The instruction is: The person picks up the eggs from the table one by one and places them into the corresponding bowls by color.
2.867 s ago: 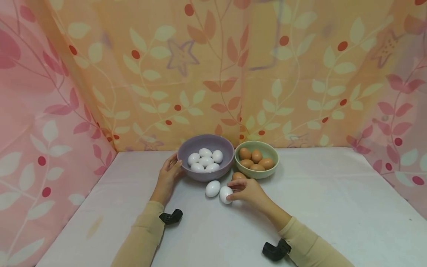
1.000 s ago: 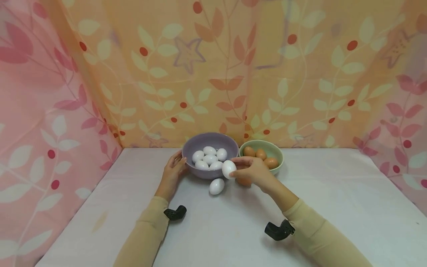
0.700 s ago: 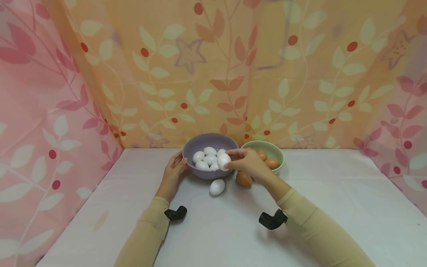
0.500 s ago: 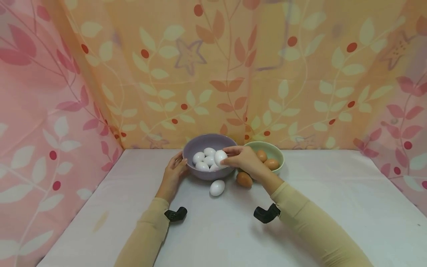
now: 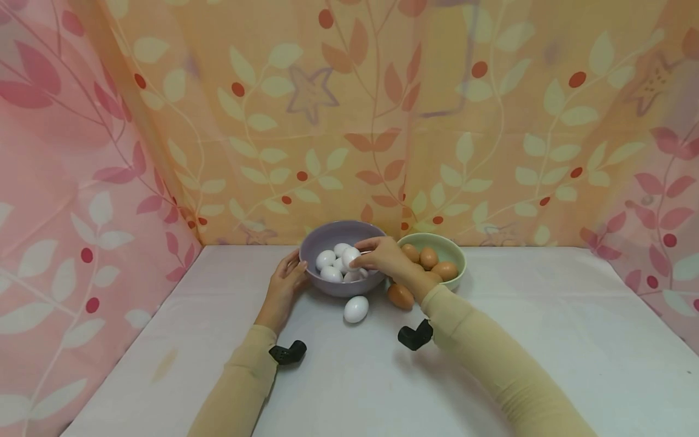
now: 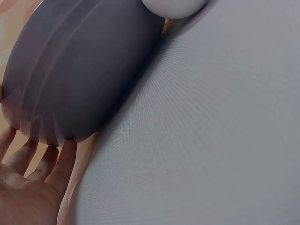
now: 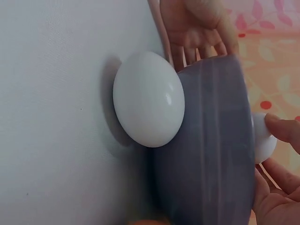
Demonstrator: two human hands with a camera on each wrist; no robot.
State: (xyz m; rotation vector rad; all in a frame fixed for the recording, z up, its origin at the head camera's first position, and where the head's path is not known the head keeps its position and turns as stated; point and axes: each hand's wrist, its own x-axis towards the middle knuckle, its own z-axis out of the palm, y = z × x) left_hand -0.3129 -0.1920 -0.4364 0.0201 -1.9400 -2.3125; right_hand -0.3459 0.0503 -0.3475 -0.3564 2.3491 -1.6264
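In the head view, my left hand [image 5: 282, 285] holds the purple bowl [image 5: 337, 289] at its left side, thumb at the rim. Its fingertips [image 6: 69, 146] rest against the outer wall in the left wrist view. Several white eggs [image 5: 326, 260] lie inside this bowl. Above them, my right hand [image 5: 384, 258] pinches another white egg [image 5: 351, 259] between thumb and fingers, over the bowl's right half. A loose white egg [image 5: 357, 309] lies on the table just before the bowl; in the right wrist view that same white egg [image 7: 149, 99] appears large beside the wall.
To the right stands a light green bowl [image 5: 445, 244] with several brown eggs [image 5: 428, 257], partly hidden by my right hand. One brown egg [image 5: 401, 297] lies on the white-covered table [image 5: 338, 376] below my right wrist. A patterned curtain [image 5: 349, 121] rises behind the bowls.
My right hand lifted the pinched white egg off the table and carried it up and left, over the purple bowl. My left hand stays at the bowl's side.
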